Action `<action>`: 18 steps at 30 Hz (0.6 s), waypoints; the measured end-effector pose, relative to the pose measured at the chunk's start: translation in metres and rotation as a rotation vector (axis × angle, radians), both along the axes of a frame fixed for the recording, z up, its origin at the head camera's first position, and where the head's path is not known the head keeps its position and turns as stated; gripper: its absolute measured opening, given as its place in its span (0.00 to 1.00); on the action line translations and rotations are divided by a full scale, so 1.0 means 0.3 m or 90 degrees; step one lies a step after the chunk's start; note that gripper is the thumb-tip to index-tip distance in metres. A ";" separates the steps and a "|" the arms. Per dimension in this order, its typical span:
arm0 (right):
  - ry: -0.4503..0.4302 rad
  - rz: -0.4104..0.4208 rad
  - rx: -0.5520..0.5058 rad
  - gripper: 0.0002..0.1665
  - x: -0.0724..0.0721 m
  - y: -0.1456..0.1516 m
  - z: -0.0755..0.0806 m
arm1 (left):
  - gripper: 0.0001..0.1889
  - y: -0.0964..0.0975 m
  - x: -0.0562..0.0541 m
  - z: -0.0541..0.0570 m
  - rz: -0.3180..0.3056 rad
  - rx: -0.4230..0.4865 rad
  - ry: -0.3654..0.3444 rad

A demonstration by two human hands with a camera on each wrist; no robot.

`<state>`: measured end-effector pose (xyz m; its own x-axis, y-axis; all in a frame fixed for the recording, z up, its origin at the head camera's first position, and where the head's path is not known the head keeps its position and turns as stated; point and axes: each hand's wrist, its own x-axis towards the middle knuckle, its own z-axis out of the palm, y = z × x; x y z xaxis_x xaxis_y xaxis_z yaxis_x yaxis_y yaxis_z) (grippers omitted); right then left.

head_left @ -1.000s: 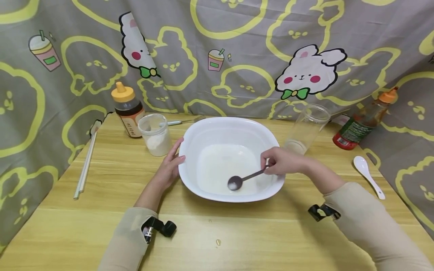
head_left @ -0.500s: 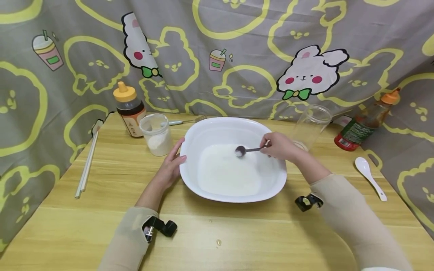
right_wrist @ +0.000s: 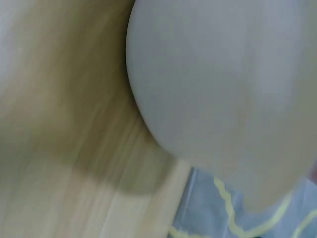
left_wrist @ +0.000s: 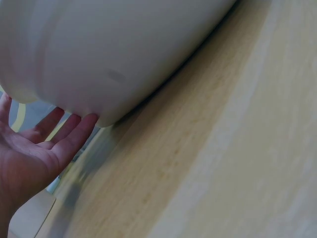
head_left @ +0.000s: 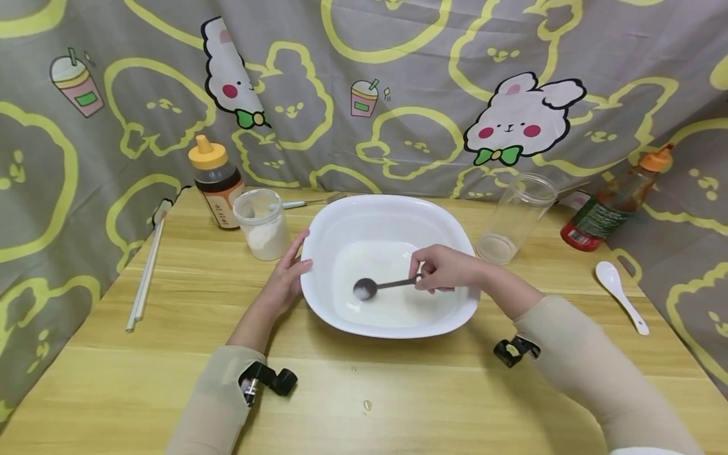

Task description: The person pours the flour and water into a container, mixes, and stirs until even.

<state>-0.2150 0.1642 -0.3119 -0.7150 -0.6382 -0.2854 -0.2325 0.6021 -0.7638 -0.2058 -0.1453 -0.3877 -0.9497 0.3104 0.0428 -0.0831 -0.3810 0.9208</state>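
A white oval basin (head_left: 332,218) stands on the wooden table with milky white liquid (head_left: 392,309) in its bottom. My left hand (head_left: 286,278) rests against the basin's left side, thumb at the rim; in the left wrist view its fairly straight fingers (left_wrist: 74,139) touch the outer wall from below. My right hand (head_left: 446,268) pinches the handle of a dark, round-bowled measuring spoon (head_left: 365,289) and holds it within the basin, the spoon's bowl low over the liquid. Only the basin's outer wall (right_wrist: 208,89) fills the right wrist view, where the right hand is hidden.
Left of the basin stand a jar of white powder (head_left: 264,234) and a yellow-capped squeeze bottle (head_left: 216,183); a fork (head_left: 309,203) lies behind. Chopsticks (head_left: 145,278) lie far left. On the right are a clear jar (head_left: 514,221), a sauce bottle (head_left: 614,202) and a white spoon (head_left: 620,297).
The measuring spoon in my right hand has swept to the back of the basin, then forward and left through it. My left hand keeps its place on the basin.
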 end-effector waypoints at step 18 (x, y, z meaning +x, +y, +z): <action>0.084 -0.114 0.088 0.06 -0.046 0.129 0.065 | 0.33 -0.002 0.000 -0.004 -0.002 -0.001 0.001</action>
<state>-0.2289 0.2027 -0.2923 -0.8502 -0.4595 -0.2569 -0.2053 0.7388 -0.6418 -0.2059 -0.1461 -0.3889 -0.9484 0.3140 0.0436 -0.0832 -0.3793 0.9215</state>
